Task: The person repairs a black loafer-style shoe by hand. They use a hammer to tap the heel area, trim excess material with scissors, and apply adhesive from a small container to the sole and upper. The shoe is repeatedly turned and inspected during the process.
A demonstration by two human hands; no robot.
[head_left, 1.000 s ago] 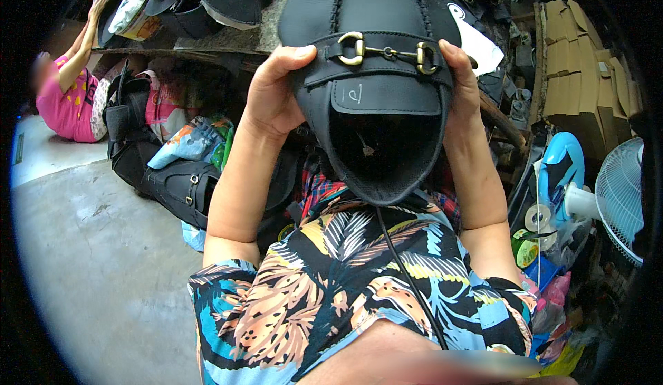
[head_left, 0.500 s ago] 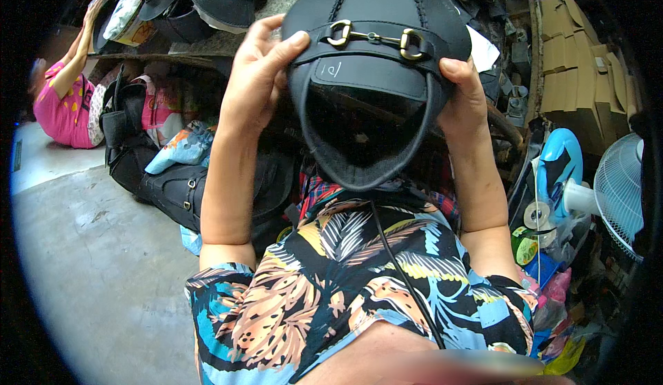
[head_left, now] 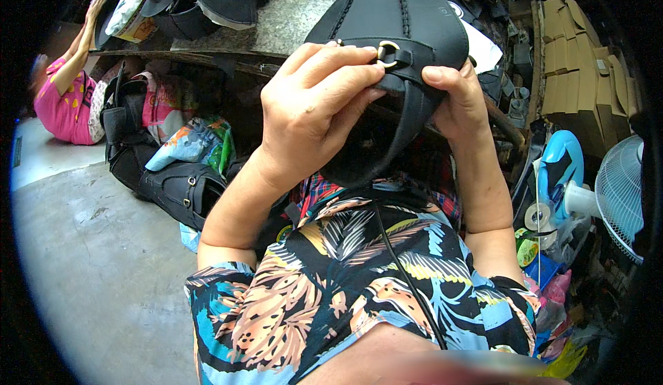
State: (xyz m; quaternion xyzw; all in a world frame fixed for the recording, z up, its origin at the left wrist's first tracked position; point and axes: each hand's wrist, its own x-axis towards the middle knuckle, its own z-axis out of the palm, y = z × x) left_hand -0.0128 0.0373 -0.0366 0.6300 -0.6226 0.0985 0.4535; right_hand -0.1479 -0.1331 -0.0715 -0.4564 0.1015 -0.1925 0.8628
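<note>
Here, a black shoe upper (head_left: pixel 400 19) is held up in front of the bench (head_left: pixel 290 22): the left hand (head_left: pixel 314 109) is clenched over its strap beside the brass ring (head_left: pixel 387 53), while its right edge is gripped by the right hand (head_left: pixel 459 102). A white fan (head_left: pixel 621 191) is seen at far right.

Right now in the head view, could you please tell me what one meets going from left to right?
Person in pink → black bag on the floor → left hand → metal ring on the shoe upper → right hand → cardboard stack → white fan.
</note>
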